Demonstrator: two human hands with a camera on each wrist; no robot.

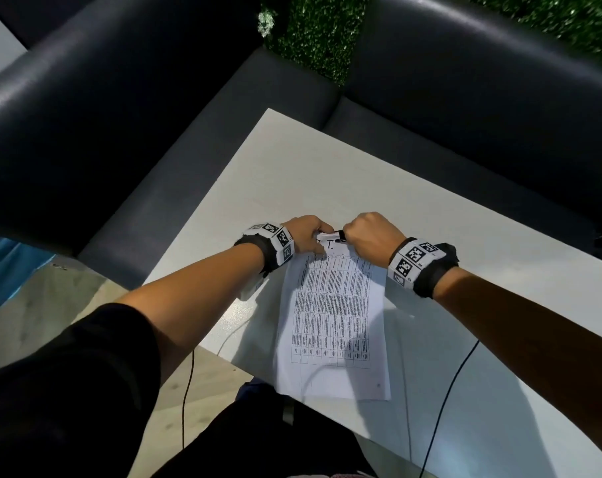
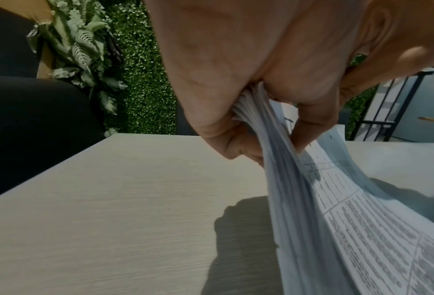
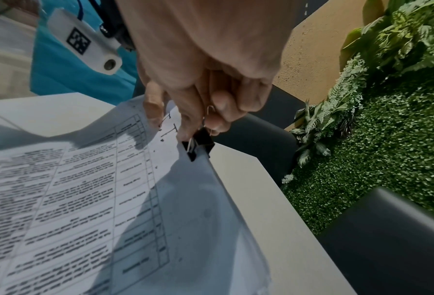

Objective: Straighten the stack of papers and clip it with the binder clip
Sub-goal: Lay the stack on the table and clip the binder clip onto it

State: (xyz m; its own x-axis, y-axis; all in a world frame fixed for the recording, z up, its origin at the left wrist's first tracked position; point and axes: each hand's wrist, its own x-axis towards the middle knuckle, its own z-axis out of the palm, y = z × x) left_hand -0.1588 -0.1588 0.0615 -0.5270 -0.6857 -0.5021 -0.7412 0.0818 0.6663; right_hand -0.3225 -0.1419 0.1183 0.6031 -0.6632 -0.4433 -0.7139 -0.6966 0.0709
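A stack of printed papers (image 1: 332, 322) lies on the white table (image 1: 327, 174), its far end lifted. My left hand (image 1: 304, 238) pinches the far left corner of the stack (image 2: 281, 159), thumb on top and fingers beneath. My right hand (image 1: 368, 236) squeezes the wire handles of a black binder clip (image 1: 340, 236) at the stack's far edge. In the right wrist view the black binder clip (image 3: 198, 143) sits astride the paper's edge (image 3: 135, 199) with its jaws spread.
Dark sofa cushions (image 1: 154, 115) wrap the table's far and left sides, with a green plant wall (image 1: 313, 36) behind. Thin black cables (image 1: 444, 395) hang from both wrists over the table's near edge. The stack's near end overhangs that edge above my lap.
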